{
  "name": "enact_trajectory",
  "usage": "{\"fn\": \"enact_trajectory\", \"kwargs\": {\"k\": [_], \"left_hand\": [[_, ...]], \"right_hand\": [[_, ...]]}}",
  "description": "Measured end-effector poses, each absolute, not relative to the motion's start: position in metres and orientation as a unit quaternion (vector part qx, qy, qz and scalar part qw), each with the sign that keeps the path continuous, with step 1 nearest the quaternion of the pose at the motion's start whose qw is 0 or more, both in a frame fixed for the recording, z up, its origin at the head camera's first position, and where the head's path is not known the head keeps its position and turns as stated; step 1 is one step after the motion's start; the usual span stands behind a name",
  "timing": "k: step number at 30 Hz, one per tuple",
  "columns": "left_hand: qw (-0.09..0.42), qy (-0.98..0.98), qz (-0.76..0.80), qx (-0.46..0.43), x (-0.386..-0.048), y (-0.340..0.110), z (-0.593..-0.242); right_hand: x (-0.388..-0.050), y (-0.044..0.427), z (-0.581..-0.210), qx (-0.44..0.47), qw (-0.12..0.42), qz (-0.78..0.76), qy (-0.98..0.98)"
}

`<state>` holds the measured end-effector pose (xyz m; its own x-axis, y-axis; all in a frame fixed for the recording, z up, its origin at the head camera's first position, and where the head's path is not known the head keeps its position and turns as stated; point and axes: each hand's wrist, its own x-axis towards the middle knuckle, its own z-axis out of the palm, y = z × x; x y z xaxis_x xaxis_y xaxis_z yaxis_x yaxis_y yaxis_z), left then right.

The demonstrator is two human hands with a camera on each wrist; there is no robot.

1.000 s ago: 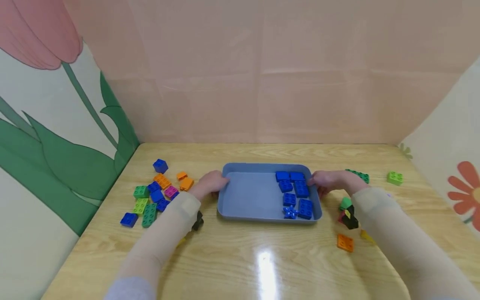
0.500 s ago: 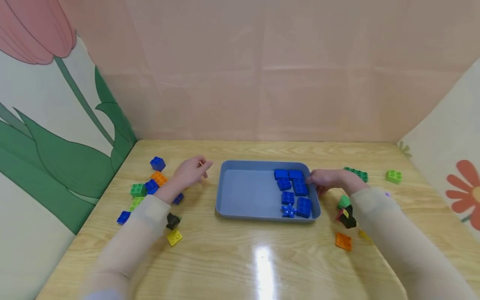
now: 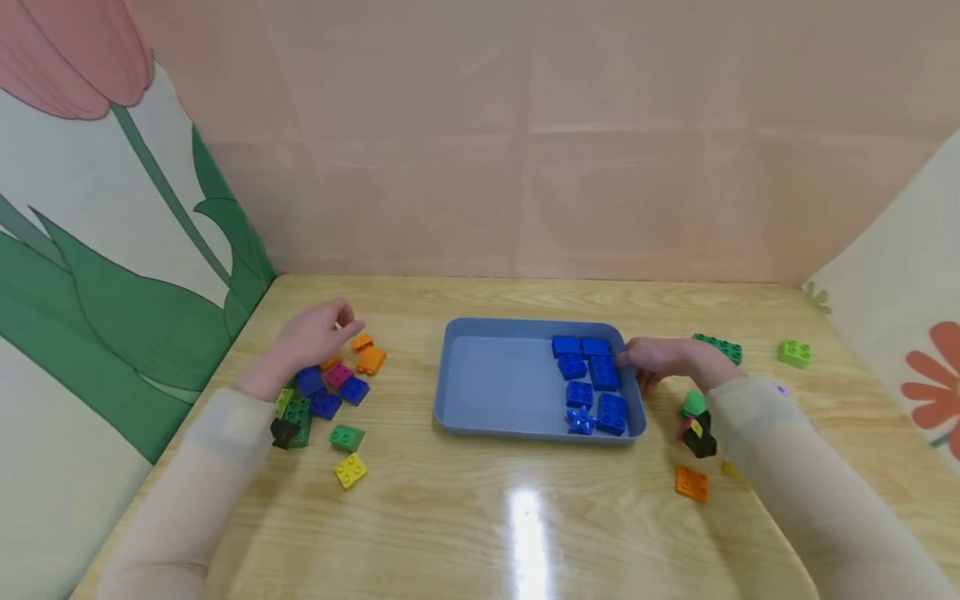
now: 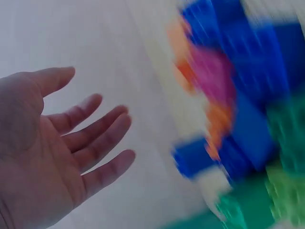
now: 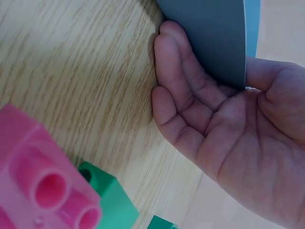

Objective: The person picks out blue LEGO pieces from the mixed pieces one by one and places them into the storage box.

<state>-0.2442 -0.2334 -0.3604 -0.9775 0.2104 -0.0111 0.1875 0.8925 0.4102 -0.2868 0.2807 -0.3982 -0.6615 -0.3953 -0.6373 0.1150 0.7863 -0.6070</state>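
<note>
A blue-grey tray (image 3: 495, 379) lies on the table, with several blue toy bricks (image 3: 603, 372) and a blue star-shaped piece (image 3: 581, 420) along its right side. My right hand (image 3: 657, 358) grips the tray's right wall; in the right wrist view the thumb is over the rim and the curled fingers (image 5: 169, 62) press the outside. Above the pile at the left hovers my left hand (image 3: 313, 335), its fingers spread and holding nothing in the left wrist view. Under and beside it are blue bricks (image 3: 326, 404), a magenta brick (image 3: 339, 375) and orange bricks (image 3: 371, 360).
In front of the left pile lie a green brick (image 3: 347, 437) and a yellow brick (image 3: 350, 471). Right of the tray are an orange brick (image 3: 692, 483), a black piece (image 3: 702, 442), a dark green brick (image 3: 718, 348) and a lime brick (image 3: 795, 353). Walls bound the table's back and sides.
My left hand has left the tray's left edge and moved left over the brick pile. A black piece has shifted left beneath that arm. My right hand stays on the tray.
</note>
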Motion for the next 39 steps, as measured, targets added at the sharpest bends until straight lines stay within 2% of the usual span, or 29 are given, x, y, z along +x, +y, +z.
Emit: {"fn": "enact_trajectory", "kwargs": {"k": [3, 8, 23, 39], "left_hand": [[0.024, 0.978, 0.195, 0.077, -0.258, -0.254, -0.363], [0.065, 0.986, 0.147, 0.035, -0.279, -0.278, -0.371], [0.169, 0.966, 0.188, -0.047, -0.298, -0.292, -0.394], [0.15, 0.974, 0.169, -0.03, -0.303, -0.283, -0.393]], "right_hand": [[-0.286, 0.281, -0.398, -0.078, 0.4, -0.317, 0.856], [-0.284, 0.282, -0.399, -0.083, 0.392, -0.318, 0.859], [-0.282, 0.282, -0.401, -0.082, 0.39, -0.317, 0.861], [-0.281, 0.281, -0.401, -0.074, 0.388, -0.314, 0.863]]}}
